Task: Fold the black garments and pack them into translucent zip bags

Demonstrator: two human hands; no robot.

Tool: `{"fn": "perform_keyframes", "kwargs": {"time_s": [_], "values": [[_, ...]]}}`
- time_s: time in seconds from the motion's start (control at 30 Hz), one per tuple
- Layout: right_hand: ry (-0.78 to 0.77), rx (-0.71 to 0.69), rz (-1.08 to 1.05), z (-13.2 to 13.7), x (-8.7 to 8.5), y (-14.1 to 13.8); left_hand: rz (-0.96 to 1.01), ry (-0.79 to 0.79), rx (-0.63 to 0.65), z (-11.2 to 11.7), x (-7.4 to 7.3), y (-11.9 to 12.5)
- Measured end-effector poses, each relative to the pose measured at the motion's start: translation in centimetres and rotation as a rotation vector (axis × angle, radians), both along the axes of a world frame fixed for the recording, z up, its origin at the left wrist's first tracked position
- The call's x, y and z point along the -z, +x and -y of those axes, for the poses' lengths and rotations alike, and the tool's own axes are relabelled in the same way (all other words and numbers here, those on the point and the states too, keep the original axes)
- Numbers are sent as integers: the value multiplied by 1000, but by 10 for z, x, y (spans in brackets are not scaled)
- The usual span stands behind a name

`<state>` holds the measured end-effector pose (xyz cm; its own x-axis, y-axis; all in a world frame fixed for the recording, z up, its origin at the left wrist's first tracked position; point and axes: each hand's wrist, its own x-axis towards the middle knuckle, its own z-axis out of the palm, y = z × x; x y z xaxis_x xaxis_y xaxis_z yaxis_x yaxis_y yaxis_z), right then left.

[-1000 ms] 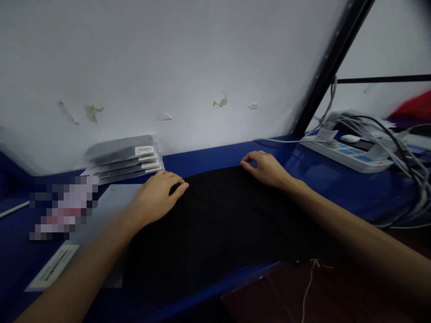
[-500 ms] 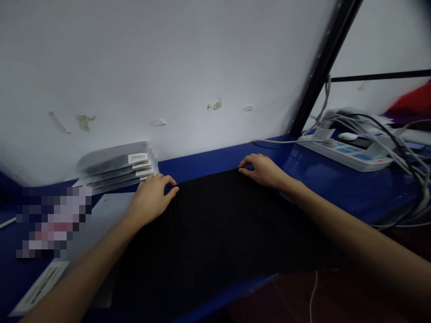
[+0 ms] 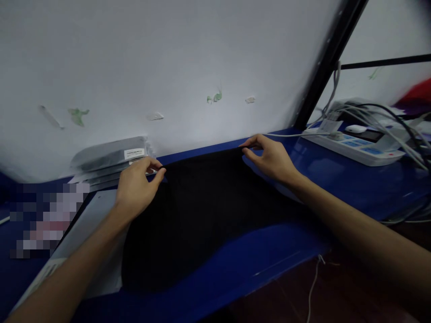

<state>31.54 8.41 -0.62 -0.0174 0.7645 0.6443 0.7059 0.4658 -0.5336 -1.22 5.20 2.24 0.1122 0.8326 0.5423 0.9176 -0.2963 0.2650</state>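
A black piece of cloth (image 3: 202,202), perhaps a garment, is spread over the blue table; its exact kind cannot be made out in the dark. At its far left corner my left hand (image 3: 136,184) is closed, pinching the edge between thumb and fingers. My right hand (image 3: 269,157) pinches the far right corner in the same way. The far edge is stretched between both hands and lifted a little off the table. The near part of the cloth lies on the tabletop. Under my left forearm is a clear plastic bag (image 3: 97,215) with a label.
Against the wall lies a stack of packed grey bags (image 3: 104,154) with white labels. A white power strip (image 3: 353,146) with tangled cables (image 3: 373,116) is at the right. A black metal post (image 3: 323,67) rises behind it. The blue table's (image 3: 242,273) front edge runs below the cloth.
Both hands have pinched the cloth's far edge and raised it. The cloth has slid away from the table's front edge, baring more blue tabletop. The view has shifted slightly.
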Motion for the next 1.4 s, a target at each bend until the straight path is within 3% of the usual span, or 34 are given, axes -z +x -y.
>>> {"fn": "perform_keyframes", "kwargs": {"time_s": [0.27, 0.4, 0.5, 0.67, 0.87, 1.03, 1.2, 1.3, 1.4], "values": [[13, 9, 28, 8, -4, 1, -24, -92, 238, 25, -6, 14], [-86, -68, 103, 10, -5, 5, -66, -159, 365, 38, -10, 16], [-161, -110, 188, 9, -4, 6, -96, -135, 377, 39, -11, 17], [-149, -74, 382, 4, 6, 7, -215, -110, 409, 31, -2, 15], [-167, -56, 442, -2, 13, 11, -320, -164, 431, 23, 10, 12], [-163, -14, 441, -4, 16, 8, -350, -158, 419, 25, 3, 17], [-86, 35, 397, 12, 5, 10, -364, -58, 463, 55, -13, 18], [-45, -78, 371, 45, -13, 24, -371, -21, 523, 88, -14, 7], [-155, -253, 434, 87, -25, 42, -392, 1, 561, 119, -4, -13]]}}
